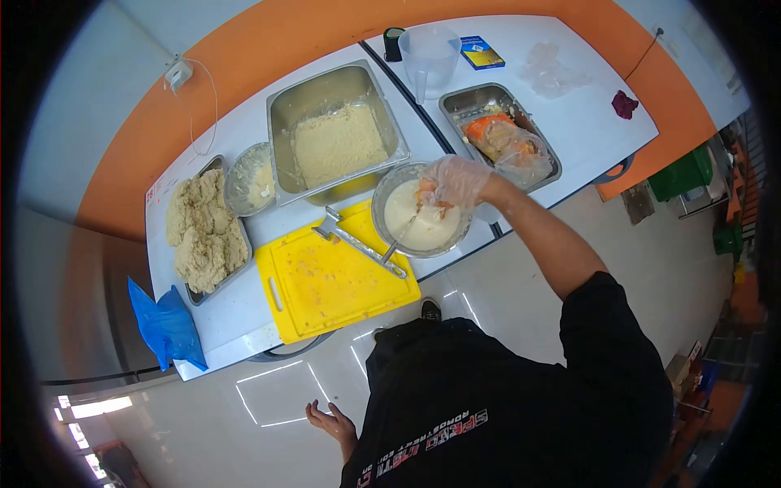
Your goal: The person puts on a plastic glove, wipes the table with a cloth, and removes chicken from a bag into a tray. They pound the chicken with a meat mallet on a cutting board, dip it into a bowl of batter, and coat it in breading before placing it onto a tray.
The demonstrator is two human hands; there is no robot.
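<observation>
The round clear bowl point(377, 210) stands at the near edge of the white table point(602, 114), its lower left rim overlapping the corner of the yellow cutting board point(325, 285). It is about half full of a pale, cream-coloured batter point(415, 229), smooth and glossy, with smears up the inner wall.

The right hand point(455, 180), in a thin clear plastic glove, reaches over the far right rim of the bowl. Its fingers are curled closed around the top of a metal utensil point(399, 242), whose shaft slants down through the batter toward the near rim; whether it is a spoon or a whisk cannot be told.

The left hand point(329, 423) is bare and hangs low beside the body over the pale floor, well apart from the table, fingers loosely spread and holding nothing.

Metal tongs point(358, 241) lie on the board just beside the bowl. Behind it sits a deep steel pan of crumbs point(338, 145), and to the right a pan of wrapped food point(508, 140)
</observation>
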